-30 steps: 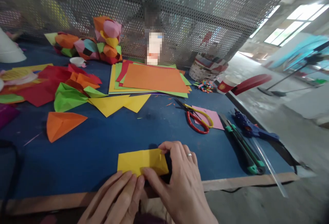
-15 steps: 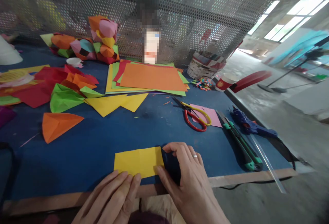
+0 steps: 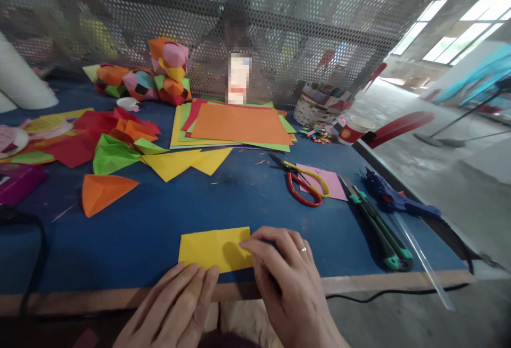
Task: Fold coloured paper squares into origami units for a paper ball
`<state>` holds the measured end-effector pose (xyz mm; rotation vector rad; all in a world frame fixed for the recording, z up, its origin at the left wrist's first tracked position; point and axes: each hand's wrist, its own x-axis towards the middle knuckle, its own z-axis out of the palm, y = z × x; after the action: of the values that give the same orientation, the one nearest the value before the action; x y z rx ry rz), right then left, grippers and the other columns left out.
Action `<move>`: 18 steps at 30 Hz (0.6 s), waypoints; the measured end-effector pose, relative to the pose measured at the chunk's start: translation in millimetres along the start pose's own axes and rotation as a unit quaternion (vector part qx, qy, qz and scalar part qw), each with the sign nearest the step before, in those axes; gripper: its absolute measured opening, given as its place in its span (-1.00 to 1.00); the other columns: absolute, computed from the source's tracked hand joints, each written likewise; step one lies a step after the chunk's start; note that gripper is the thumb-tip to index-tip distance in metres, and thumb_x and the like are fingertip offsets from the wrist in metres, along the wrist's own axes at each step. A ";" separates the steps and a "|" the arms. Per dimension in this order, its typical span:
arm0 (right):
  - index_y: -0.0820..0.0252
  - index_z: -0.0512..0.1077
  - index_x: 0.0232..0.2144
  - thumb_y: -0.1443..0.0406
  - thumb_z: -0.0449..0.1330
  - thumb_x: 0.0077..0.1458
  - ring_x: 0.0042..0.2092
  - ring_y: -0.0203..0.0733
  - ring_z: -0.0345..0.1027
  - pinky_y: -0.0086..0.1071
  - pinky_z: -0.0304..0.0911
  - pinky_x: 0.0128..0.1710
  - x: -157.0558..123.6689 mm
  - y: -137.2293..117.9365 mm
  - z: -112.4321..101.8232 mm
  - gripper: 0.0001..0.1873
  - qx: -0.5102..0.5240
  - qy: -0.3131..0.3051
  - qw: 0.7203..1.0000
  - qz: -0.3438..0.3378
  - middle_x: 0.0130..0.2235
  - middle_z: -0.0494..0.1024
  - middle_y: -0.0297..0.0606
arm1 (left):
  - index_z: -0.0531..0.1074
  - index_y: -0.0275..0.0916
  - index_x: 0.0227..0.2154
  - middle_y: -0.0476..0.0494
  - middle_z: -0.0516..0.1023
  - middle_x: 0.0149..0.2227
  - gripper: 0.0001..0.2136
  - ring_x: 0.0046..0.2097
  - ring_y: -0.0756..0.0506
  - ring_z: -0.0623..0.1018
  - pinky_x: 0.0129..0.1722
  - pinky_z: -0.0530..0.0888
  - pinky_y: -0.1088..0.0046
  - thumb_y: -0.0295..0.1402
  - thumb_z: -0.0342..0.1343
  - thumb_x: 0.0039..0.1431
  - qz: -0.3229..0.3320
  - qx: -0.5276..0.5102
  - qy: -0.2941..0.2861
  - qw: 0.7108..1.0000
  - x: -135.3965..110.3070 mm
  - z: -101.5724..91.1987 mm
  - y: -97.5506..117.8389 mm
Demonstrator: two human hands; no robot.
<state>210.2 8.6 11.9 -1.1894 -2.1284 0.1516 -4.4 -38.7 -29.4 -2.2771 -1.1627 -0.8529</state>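
Note:
A folded yellow paper rectangle [image 3: 213,247] lies flat on the blue table near its front edge, with a faint upright crease in its middle. The extended fingers of my left hand [image 3: 175,297] rest along its lower left edge, lying flat and close together. My right hand [image 3: 285,273], with a ring on one finger, is at the paper's right end. Its thumb and forefinger are drawn together on that edge, the tip reaching over the paper and casting a shadow; the other fingers are curled.
Scissors [image 3: 307,183] lie partly over pink paper [image 3: 339,187]. A green-black utility knife [image 3: 377,225] and blue glue gun [image 3: 399,199] are at the right. Behind are an orange sheet [image 3: 241,123] on a stack, yellow triangles [image 3: 171,164], an orange folded piece [image 3: 104,191] and a paper cup [image 3: 355,129].
My right thumb has moved up from the paper's lower right corner, closing toward the forefinger on the right edge. My left hand stays put. The view has shifted slightly left.

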 end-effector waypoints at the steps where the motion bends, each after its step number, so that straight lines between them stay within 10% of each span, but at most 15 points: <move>1: 0.00 0.49 -0.01 0.41 0.03 0.40 -0.07 -0.13 0.39 -0.25 0.22 -0.14 0.0 -0.8 1.2 -0.70 0.002 0.008 0.999 -0.033 -0.06 0.60 -0.29 | 0.55 -0.46 -0.01 -0.22 0.60 -0.06 -0.63 0.17 -0.13 0.50 0.40 0.20 0.30 -0.69 -0.14 0.33 -0.001 0.002 0.006 1.000 0.3 0.9 1.3; 6: 0.07 0.57 -0.05 0.32 -0.04 0.50 -0.07 -0.25 0.43 -0.29 0.22 -0.10 2.5 -5.3 5.5 -0.65 -0.001 0.020 0.989 -0.147 -0.08 0.68 -0.42 | 0.55 -0.44 -0.02 -0.21 0.62 -0.06 -0.62 0.16 -0.11 0.51 0.41 0.17 0.33 -0.66 -0.15 0.34 -0.015 0.008 -0.006 1.000 1.4 -2.1 2.0; 18: 0.06 0.56 -0.07 0.37 0.00 0.46 -0.08 -0.25 0.51 -0.26 0.23 -0.06 -7.4 -3.6 0.5 -0.69 0.006 0.019 0.994 -0.103 -0.06 0.71 -0.46 | 0.27 -0.25 0.33 -0.08 0.63 0.08 -0.34 0.15 -0.11 0.56 0.35 0.30 0.26 -0.72 -0.11 0.17 0.021 -0.009 -0.084 0.996 -23.8 -27.1 -33.4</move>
<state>209.9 0.8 9.2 -0.9495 -2.1974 0.0484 -51.6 -50.5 -23.2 -2.4180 -1.1783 -0.6691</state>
